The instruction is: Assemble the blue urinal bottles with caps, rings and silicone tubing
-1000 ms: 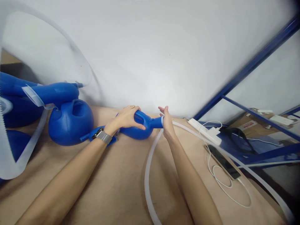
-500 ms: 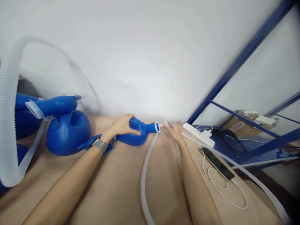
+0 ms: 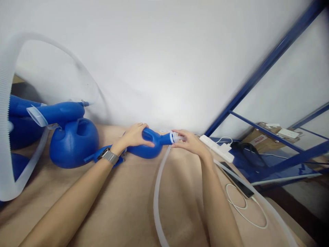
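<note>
A blue plastic bottle (image 3: pixel 146 153) with a moulded handle lies on its side, its neck pointing right. My left hand (image 3: pixel 136 134) wraps over its body by the handle. At the bottle's mouth, my right hand (image 3: pixel 191 141) pinches a translucent white cap (image 3: pixel 174 138) between thumb and fingers. The cap touches the rim; whether it is seated I cannot tell. A white flexible tube (image 3: pixel 156 195) runs from below the mouth toward the near edge, and another length of white tube (image 3: pixel 254 190) passes right of my right forearm. Where they join is hidden.
More blue bottles (image 3: pixel 73 147) stand at the left, one (image 3: pixel 61 114) lying on top with a white lid, beside a ribbed white hose (image 3: pixel 5 120). A power strip (image 3: pixel 217 148), phone (image 3: pixel 238 180) and cable lie right. Beyond is a blue metal frame (image 3: pixel 257 75).
My right hand has brought the white cap left, up against the bottle's mouth. The tube on the right has shifted along with it. My left hand keeps its hold on the bottle.
</note>
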### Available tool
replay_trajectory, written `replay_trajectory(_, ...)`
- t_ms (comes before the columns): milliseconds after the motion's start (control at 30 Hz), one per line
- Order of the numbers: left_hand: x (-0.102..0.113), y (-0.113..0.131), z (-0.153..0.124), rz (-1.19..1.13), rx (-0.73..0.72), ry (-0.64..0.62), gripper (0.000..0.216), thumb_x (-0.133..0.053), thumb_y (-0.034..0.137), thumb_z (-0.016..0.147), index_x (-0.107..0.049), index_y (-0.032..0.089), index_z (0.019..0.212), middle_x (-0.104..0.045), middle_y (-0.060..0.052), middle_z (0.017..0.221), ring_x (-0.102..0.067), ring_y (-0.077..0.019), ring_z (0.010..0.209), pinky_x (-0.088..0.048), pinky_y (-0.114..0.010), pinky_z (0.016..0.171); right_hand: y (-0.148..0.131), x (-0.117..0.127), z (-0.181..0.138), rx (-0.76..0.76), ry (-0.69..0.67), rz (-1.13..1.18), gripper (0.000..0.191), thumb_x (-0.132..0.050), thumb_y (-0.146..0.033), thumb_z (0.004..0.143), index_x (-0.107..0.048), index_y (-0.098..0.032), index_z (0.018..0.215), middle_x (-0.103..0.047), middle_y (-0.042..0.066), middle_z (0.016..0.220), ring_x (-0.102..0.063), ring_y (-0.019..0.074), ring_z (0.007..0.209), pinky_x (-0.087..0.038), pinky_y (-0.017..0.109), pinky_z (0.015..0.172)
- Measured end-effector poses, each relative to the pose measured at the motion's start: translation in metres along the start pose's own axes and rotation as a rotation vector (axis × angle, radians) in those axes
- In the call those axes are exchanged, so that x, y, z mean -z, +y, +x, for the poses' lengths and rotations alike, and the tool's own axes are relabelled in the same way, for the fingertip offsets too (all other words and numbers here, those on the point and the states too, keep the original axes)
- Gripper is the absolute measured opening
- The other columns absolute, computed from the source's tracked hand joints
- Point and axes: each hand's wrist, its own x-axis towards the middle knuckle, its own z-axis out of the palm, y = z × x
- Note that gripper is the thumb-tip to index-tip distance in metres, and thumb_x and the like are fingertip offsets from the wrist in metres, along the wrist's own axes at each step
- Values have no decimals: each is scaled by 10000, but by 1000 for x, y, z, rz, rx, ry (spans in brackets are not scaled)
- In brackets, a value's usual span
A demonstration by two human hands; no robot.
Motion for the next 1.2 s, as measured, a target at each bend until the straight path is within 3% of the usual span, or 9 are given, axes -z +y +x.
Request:
replay_trajectory(133,-1,-1,0,18,-4,-1,900,-771,911,569,-628,224,1132,-700,-121,1178,-654,-388,1091,-501,-462,890,-13,-27,9,30,37,-218,758,-850,-709,742,-685,-186,1266,-650,186,1353,-712,354,1103,-598,501,933)
replay_trajectory(233,-3,0,-1,38,-6,12,904,-766,909,584,-629,222,1155,-699,-118,1191,-654,-383,1112,-496,-459,916,-20,-39,7,-19,75,-257,805,-812,-682,806,-590,-190,1403,-616,203,1467,-680,388,1243,-559,530,1033)
replay_trajectory(367,-5,1,-2,86,0,16,896,-754,901,615,-623,218,1181,-699,-120,1191,-651,-380,1123,-489,-456,930,-25,-45,4,-53,70,-182,766,-771,-589,880,-513,-205,1491,-738,153,1324,-706,361,1228,-540,507,1062)
replay_trajectory(633,-5,4,-1,120,19,-7,902,-759,873,646,-620,205,1237,-686,-141,1255,-637,-396,1182,-469,-472,984,-28,-49,5,-100,33,-247,759,-666,-575,947,-474,-162,1554,-679,214,1411,-680,410,1250,-529,565,1042)
replay_trajectory(867,-4,7,0,120,31,-22,893,-703,893,689,-620,209,1257,-688,-144,1241,-633,-398,1197,-453,-486,1030,-14,-76,1,-41,286,-157,644,-584,-495,985,-526,-146,1523,-627,203,1510,-623,370,1348,-477,552,1149)
replay_trajectory(1000,0,12,-2,143,25,-38,932,-697,919,663,-630,206,1260,-703,-158,1230,-645,-411,1176,-460,-484,1018,-12,-81,2,-32,342,-118,640,-575,-469,980,-540,-134,1524,-642,202,1492,-631,353,1346,-493,525,1143)
replay_trajectory(1100,6,19,-1,143,49,-86,842,-565,940,764,-669,209,1167,-734,-164,1189,-675,-410,1126,-470,-465,966,-13,-78,5,-11,325,-102,615,-612,-447,952,-580,-161,1495,-669,177,1464,-641,343,1334,-502,508,1137)
replay_trajectory(1200,12,28,1,121,93,-116,747,-238,816,987,-702,231,996,-778,-141,1110,-713,-369,1082,-466,-421,907,-15,-73,6,-3,299,-94,575,-652,-413,922,-621,-195,1453,-702,143,1423,-672,326,1286,-524,484,1107)
